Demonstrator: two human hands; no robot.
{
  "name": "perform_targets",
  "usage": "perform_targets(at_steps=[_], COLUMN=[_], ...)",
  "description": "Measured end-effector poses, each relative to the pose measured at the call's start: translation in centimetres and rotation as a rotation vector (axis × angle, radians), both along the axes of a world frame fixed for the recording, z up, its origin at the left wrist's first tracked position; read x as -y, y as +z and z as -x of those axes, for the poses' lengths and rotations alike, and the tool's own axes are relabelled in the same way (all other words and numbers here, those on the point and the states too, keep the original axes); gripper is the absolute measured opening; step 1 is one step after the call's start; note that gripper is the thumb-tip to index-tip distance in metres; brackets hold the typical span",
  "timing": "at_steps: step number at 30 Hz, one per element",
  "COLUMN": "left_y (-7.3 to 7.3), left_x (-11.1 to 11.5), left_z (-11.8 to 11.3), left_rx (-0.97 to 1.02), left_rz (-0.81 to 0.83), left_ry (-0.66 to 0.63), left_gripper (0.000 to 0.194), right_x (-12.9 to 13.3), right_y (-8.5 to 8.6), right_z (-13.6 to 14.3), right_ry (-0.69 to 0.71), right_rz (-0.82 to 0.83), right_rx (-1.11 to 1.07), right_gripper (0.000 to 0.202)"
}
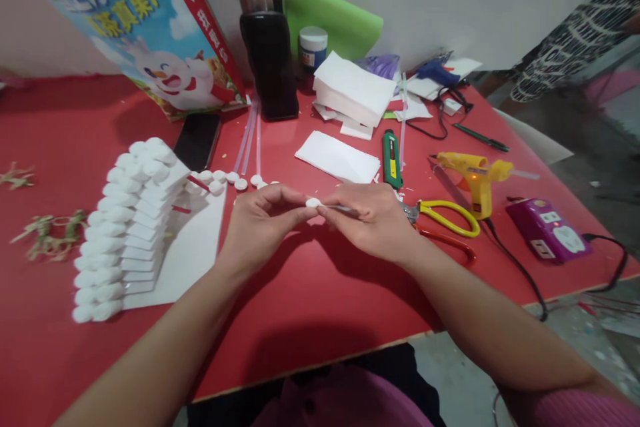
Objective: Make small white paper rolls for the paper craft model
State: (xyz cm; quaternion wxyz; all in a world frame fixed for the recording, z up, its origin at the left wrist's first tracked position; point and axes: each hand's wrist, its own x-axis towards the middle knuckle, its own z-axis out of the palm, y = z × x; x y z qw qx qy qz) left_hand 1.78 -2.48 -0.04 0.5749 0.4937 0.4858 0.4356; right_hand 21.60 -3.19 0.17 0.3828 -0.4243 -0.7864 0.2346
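A small white disc (313, 203) is pinched between the thumb and forefinger of my left hand (267, 220), above the red table. My right hand (373, 217) is closed on a slim grey metal tool (343, 209) that looks like tweezers, its tip meeting the disc; most of it is hidden in my fingers. To the left stands a stepped white structure (145, 247), a fan of folded white strips edged with pairs of round white pieces, on a white sheet (195, 267). Several loose white discs (241, 184) lie just beyond my left hand.
Beyond my right hand are pliers (450, 217), a yellow glue gun (473, 177), a purple power box (547, 230) with cables, and a green utility knife (393, 160). White paper cards (337, 157), a phone (199, 140), a black bottle (269, 60) and a box (165, 33) stand or lie farther back.
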Motion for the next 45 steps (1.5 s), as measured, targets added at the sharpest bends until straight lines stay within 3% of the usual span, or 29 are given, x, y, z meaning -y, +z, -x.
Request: perform_targets(at_steps=[7,12,16,21,26,30,36,40,42,45], left_y=[0.6,0.5,0.4,0.5,1.0,1.3,0.6,0.4,0.5,0.7], left_x=[-1.0,-0.4,0.1,0.3,0.4,0.4,0.6,0.3,0.1,-0.3], left_z=[1.2,0.8,0.3,0.2,0.3,0.3,-0.1,-0.1,0.0,0.3], left_rx=[-0.044,-0.093,-0.163,-0.284,-0.271,-0.276,-0.276,-0.274,-0.291,-0.282], left_rz=[0.023,-0.073,-0.134,-0.264,-0.228,-0.204,-0.242,-0.285,-0.315,-0.301], left_ry=[-0.178,-0.102,-0.001,0.017,-0.023,-0.083,0.015,-0.044,-0.054,-0.064], left_gripper=[0.030,0.016,0.012,0.006,0.007,0.011,0.012,0.011,0.013,0.012], right_x=[-0.4,-0.1,0.1,-0.4,-0.8,-0.7,-0.2,-0.2,-0.6,-1.4], right_y=[0.3,0.4,0.3,0.5,1.0,1.1,0.6,0.3,0.3,0.3], right_z=[-0.7,-0.3,0.1,-0.5,-1.2,-1.2,-0.1,0.4,0.2,-0.2], right_ry=[0.109,0.079,0.008,0.167,0.256,0.267,0.131,0.060,0.060,0.094], right_rz=[-0.007,0.031,-0.015,0.141,0.300,0.242,0.199,0.356,0.547,0.918], right_rx=[0.024,-0.022,0.066,0.003,-0.052,-0.046,-0.090,-0.206,-0.342,-0.613], right_gripper=[0.020,0.021,0.020,0.023,0.022,0.020,0.027,0.025,0.025,0.040])
